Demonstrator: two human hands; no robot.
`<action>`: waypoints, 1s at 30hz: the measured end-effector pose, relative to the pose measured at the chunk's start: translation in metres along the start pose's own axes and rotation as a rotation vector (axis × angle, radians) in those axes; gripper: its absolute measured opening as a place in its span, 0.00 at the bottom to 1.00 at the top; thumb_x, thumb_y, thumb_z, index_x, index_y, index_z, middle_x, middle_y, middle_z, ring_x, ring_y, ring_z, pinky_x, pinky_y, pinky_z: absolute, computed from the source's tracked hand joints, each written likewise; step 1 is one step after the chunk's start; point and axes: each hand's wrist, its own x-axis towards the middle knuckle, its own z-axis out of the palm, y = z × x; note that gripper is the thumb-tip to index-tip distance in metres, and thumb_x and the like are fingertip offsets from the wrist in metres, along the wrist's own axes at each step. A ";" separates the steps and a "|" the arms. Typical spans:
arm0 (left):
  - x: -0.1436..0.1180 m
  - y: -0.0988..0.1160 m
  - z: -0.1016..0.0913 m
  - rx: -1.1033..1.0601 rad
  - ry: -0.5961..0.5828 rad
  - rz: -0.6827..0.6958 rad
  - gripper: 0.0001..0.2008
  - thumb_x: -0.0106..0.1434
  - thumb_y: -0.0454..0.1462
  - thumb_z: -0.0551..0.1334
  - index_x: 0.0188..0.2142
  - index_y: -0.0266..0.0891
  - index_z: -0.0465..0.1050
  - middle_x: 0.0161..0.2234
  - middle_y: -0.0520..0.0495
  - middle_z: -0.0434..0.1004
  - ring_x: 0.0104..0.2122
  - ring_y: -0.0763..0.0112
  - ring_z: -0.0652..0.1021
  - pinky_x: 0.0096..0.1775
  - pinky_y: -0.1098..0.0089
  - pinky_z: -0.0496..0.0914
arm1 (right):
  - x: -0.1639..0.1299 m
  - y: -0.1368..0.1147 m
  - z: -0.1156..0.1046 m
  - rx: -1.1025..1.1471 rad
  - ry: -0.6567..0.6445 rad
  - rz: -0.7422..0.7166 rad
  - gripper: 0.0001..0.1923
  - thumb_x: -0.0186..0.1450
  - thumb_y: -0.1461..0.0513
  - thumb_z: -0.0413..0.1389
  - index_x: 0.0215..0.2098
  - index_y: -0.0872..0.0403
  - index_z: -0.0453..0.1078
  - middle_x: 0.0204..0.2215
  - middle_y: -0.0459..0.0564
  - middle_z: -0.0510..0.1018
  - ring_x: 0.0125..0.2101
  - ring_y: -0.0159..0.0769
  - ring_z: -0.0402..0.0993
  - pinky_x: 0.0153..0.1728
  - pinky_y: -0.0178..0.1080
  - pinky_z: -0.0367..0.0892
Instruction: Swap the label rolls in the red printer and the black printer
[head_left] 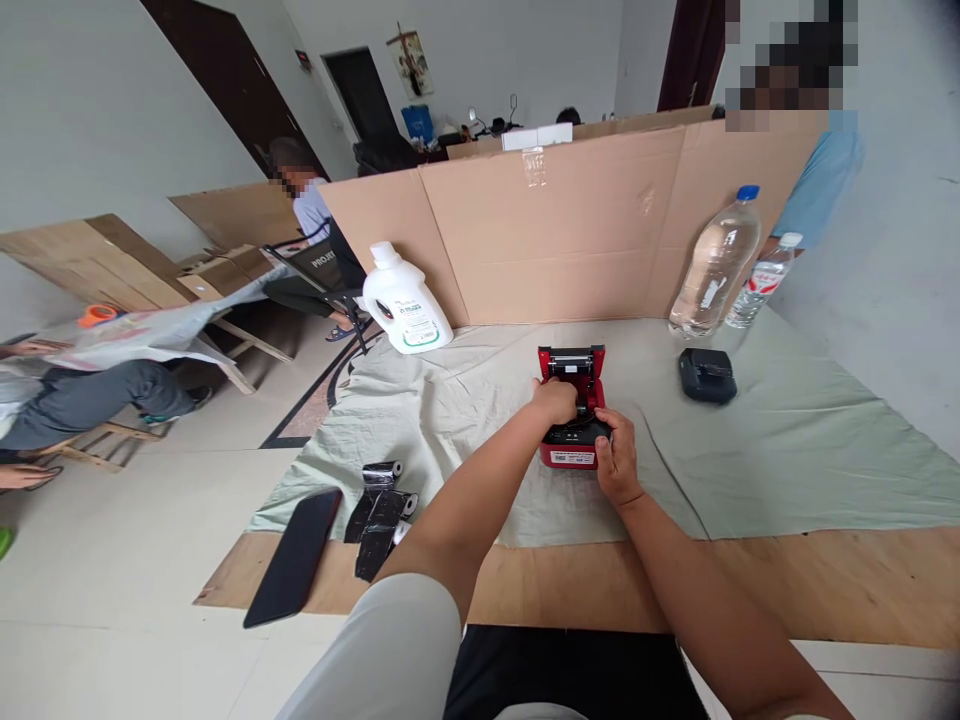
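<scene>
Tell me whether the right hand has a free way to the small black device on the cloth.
Probably yes: the right hand rests on the red printer, and only bare cloth lies between it and the black device.

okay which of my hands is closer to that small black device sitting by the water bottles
Right. Your right hand grips the front right corner of the red printer, on the side toward the black device. Your left hand rests on the printer's open top, farther left.

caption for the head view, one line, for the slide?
Left hand inside an open red label printer, right hand steadying its front, on a pale cloth backed by cardboard.
</scene>
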 end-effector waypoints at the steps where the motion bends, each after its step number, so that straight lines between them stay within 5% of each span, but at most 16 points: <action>1: -0.001 -0.002 0.002 -0.026 0.028 0.012 0.13 0.54 0.34 0.64 0.41 0.39 0.79 0.44 0.37 0.79 0.52 0.48 0.71 0.57 0.46 0.54 | 0.000 0.001 0.000 -0.004 -0.003 -0.004 0.18 0.70 0.54 0.43 0.53 0.51 0.63 0.50 0.55 0.71 0.52 0.44 0.66 0.54 0.55 0.63; 6: -0.016 -0.035 0.007 -0.603 0.236 0.151 0.20 0.52 0.38 0.65 0.46 0.36 0.76 0.44 0.41 0.79 0.45 0.58 0.76 0.54 0.57 0.64 | 0.001 0.001 -0.001 -0.025 0.001 -0.022 0.18 0.70 0.54 0.43 0.53 0.51 0.64 0.49 0.55 0.72 0.51 0.44 0.66 0.53 0.54 0.63; 10: -0.039 -0.104 -0.004 -1.071 0.105 0.260 0.26 0.51 0.43 0.67 0.49 0.34 0.72 0.44 0.40 0.78 0.41 0.63 0.77 0.45 0.63 0.69 | 0.002 0.000 -0.001 -0.019 -0.002 -0.029 0.18 0.70 0.55 0.43 0.53 0.52 0.64 0.49 0.55 0.72 0.52 0.44 0.66 0.53 0.54 0.63; 15: -0.073 -0.216 -0.015 -0.757 -0.010 -0.143 0.23 0.45 0.39 0.67 0.44 0.37 0.73 0.44 0.44 0.78 0.42 0.61 0.76 0.41 0.68 0.69 | 0.001 0.000 0.002 -0.046 0.027 -0.023 0.18 0.70 0.55 0.43 0.52 0.52 0.64 0.48 0.56 0.72 0.52 0.46 0.67 0.54 0.55 0.62; 19: -0.100 -0.277 -0.005 -0.365 -0.028 -0.394 0.21 0.44 0.33 0.64 0.41 0.38 0.74 0.46 0.44 0.78 0.43 0.61 0.76 0.43 0.70 0.69 | 0.000 0.001 0.002 -0.053 0.023 -0.031 0.18 0.70 0.55 0.43 0.52 0.53 0.65 0.48 0.56 0.72 0.52 0.46 0.67 0.54 0.55 0.62; 25: -0.130 -0.298 0.023 -0.201 0.006 -0.457 0.27 0.46 0.32 0.63 0.49 0.38 0.70 0.53 0.41 0.73 0.48 0.56 0.73 0.48 0.67 0.67 | 0.001 0.000 0.001 -0.048 0.015 -0.025 0.18 0.70 0.56 0.44 0.52 0.53 0.65 0.48 0.57 0.72 0.52 0.46 0.66 0.53 0.54 0.62; 30: -0.156 -0.301 0.023 -0.071 0.101 -0.568 0.24 0.48 0.34 0.63 0.48 0.38 0.71 0.48 0.40 0.74 0.51 0.53 0.71 0.49 0.63 0.66 | 0.001 0.000 0.000 -0.044 0.005 -0.025 0.17 0.69 0.56 0.44 0.52 0.53 0.65 0.48 0.56 0.73 0.52 0.46 0.66 0.53 0.54 0.62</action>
